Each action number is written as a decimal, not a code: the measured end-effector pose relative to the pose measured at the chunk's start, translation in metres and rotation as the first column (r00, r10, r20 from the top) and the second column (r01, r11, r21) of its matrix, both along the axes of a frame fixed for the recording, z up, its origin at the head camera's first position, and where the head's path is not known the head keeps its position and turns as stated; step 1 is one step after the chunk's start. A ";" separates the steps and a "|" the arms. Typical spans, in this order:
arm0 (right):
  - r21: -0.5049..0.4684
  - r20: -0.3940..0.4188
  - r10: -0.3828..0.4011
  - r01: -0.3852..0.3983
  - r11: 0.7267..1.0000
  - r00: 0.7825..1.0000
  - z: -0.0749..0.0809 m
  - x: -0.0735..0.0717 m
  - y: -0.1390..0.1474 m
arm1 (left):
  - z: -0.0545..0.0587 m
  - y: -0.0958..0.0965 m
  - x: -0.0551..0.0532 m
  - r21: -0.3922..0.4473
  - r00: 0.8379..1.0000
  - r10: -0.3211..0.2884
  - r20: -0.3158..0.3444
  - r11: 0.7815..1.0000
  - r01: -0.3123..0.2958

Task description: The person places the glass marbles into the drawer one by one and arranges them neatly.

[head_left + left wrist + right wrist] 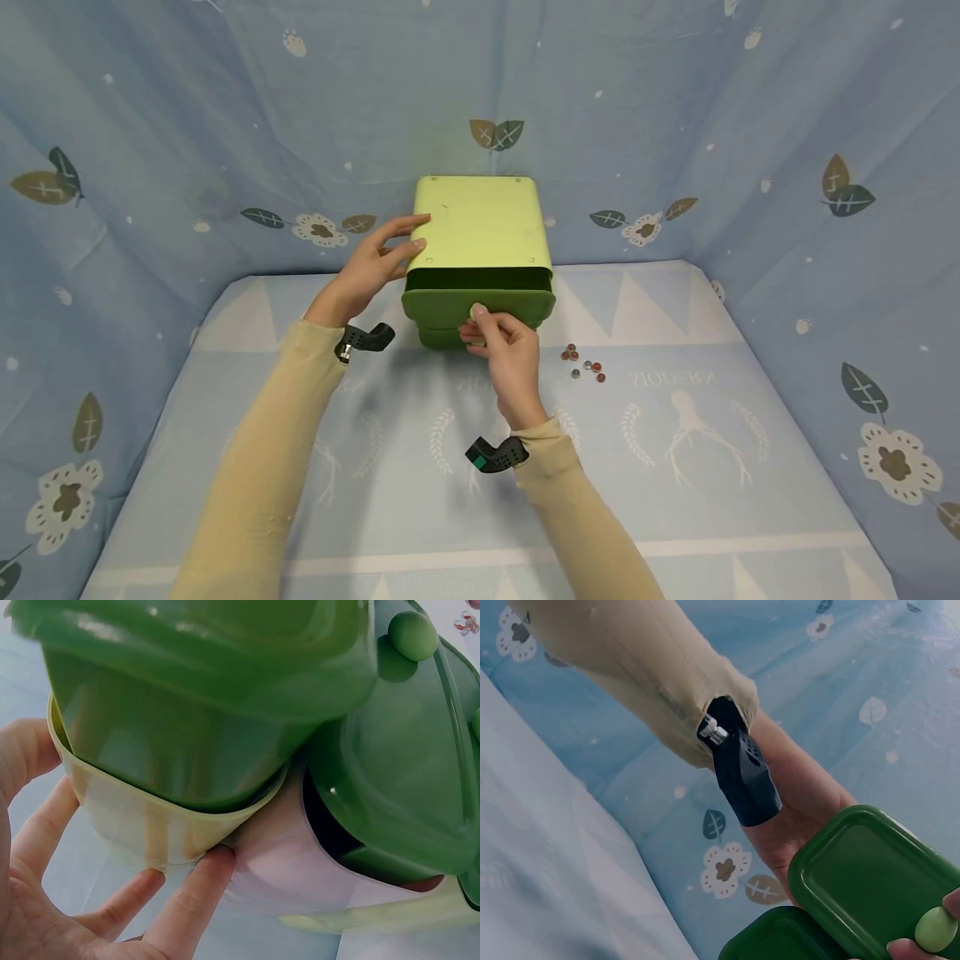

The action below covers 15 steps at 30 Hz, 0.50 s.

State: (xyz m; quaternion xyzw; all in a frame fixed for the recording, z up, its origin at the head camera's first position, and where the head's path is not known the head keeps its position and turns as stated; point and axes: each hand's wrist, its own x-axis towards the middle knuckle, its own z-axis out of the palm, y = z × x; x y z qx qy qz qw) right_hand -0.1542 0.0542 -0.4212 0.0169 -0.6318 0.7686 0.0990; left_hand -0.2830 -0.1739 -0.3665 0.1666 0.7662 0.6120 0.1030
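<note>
A small drawer cabinet (480,221) with a yellow-green top stands at the back of the table. Its top green drawer (427,307) is pulled partly out, leaving a dark gap under the cabinet's top. My right hand (513,358) pinches the drawer's round light-green knob (935,928) between thumb and fingers. Spread along the cabinet's left side, my left hand (367,267) touches it with extended fingers (191,900). The left wrist view shows a pinkish tier (277,862) below, its green drawer with a round knob (412,636). The drawers' insides are hidden.
Several small red and grey beads (573,355) lie on the patterned tablecloth (600,492), right of the cabinet. A blue curtain (360,92) with leaf and flower prints hangs behind and on both sides.
</note>
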 end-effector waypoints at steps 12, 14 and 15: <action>0.022 -0.002 0.006 -0.006 1.000 1.000 0.000 0.013 0.001 | -0.002 -0.003 -0.003 -0.005 1.000 -0.013 -0.007 1.000 0.013; 0.023 -0.002 0.008 -0.008 1.000 1.000 0.000 0.015 0.002 | -0.001 -0.003 -0.003 -0.006 1.000 -0.016 -0.009 1.000 0.016; 0.026 -0.003 0.006 -0.006 1.000 1.000 0.000 0.016 0.002 | -0.001 -0.003 -0.003 -0.007 1.000 -0.017 -0.009 1.000 0.017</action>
